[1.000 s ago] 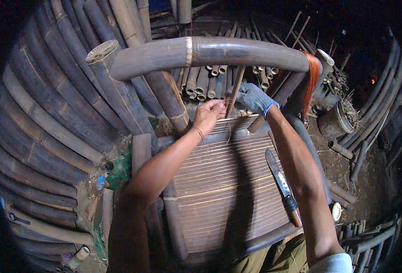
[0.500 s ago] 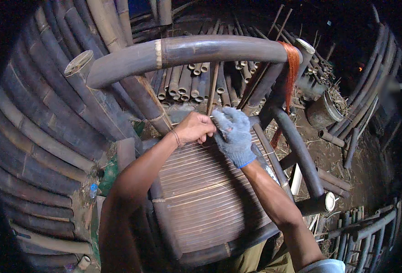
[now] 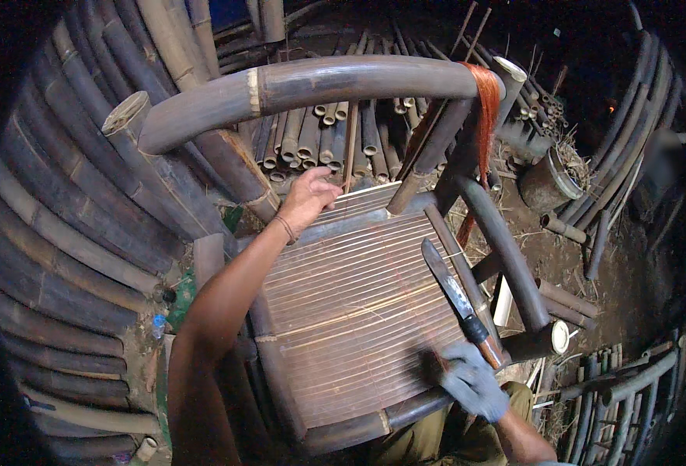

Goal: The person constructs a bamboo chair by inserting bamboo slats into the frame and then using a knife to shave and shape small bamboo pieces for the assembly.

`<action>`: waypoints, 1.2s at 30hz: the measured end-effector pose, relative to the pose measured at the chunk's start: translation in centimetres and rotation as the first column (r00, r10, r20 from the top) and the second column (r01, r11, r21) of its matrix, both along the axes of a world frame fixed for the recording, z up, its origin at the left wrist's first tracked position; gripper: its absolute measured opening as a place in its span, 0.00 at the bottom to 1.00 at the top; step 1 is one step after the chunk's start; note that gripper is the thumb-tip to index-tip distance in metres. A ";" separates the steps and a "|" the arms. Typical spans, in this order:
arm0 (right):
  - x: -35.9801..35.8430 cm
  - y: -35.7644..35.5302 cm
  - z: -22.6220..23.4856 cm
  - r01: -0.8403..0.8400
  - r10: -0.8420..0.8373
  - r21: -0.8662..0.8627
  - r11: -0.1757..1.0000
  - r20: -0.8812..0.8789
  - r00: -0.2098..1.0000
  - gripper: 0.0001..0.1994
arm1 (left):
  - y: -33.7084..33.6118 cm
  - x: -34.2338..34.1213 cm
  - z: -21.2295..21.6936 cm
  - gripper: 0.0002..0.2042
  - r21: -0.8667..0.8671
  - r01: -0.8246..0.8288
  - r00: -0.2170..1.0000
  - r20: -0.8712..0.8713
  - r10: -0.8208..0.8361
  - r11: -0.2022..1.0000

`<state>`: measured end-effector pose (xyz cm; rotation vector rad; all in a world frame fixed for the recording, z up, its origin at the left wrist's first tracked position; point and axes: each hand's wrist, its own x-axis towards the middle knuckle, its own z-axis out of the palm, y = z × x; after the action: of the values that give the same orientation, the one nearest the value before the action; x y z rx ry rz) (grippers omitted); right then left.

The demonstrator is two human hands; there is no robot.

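The bamboo chair [image 3: 389, 78] stands before me, its slatted seat [image 3: 350, 311] sloping toward my knees. My bare left hand [image 3: 312, 194] is above the rear of the seat, fingers loosely bent and apart, beside a thin upright bamboo strip [image 3: 350, 147]. My right hand [image 3: 473, 380], in a grey knitted glove, is low at the seat's front right corner. Its fingers are curled and partly blurred; a faint reddish line crosses the slats toward them, too thin to name. Just above the glove lies a knife [image 3: 455, 291] with a wooden handle, along the seat's right edge.
Orange fibre strands [image 3: 486, 109] hang from the backrest's right end. Large dark bamboo poles [image 3: 71, 202] lean along the left. Cut bamboo tubes [image 3: 308, 140] are stacked behind the chair. A bucket [image 3: 548, 182] with shavings stands on the right, and a bamboo frame [image 3: 630, 388] is at lower right.
My right hand has pulled away from my left hand and come down toward me, uncovering the knife. My left hand has shifted slightly left and up, its fingers loosened.
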<state>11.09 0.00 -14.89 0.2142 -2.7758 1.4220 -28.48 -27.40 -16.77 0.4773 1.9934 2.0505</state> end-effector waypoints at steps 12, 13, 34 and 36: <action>27.5 19.6 -3.0 0.677 -0.766 0.723 0.139 -0.355 0.536 0.25 | 1.3 0.6 0.2 0.35 -0.273 -0.097 0.809 -0.582 -0.084 0.957; 23.5 16.3 -1.1 0.697 -0.613 0.716 -0.036 -0.567 0.550 0.27 | 0.0 0.3 -0.1 0.36 -0.303 -0.017 0.866 -0.481 -0.138 0.953; -30.5 -6.0 -6.9 0.111 -0.124 -0.252 0.961 -0.036 0.992 0.17 | 0.5 1.8 -0.6 0.31 -0.707 -0.257 0.792 -0.545 -0.275 0.659; -28.5 -4.3 -4.7 0.318 -0.103 -0.713 0.625 0.328 0.939 0.15 | 0.6 1.6 -0.6 0.29 -0.699 -0.276 0.770 -0.571 -0.283 0.660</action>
<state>-17.39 -4.27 -19.59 -0.3363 -1.9532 2.5026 -26.86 -26.81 -17.32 1.0714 2.9648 0.8381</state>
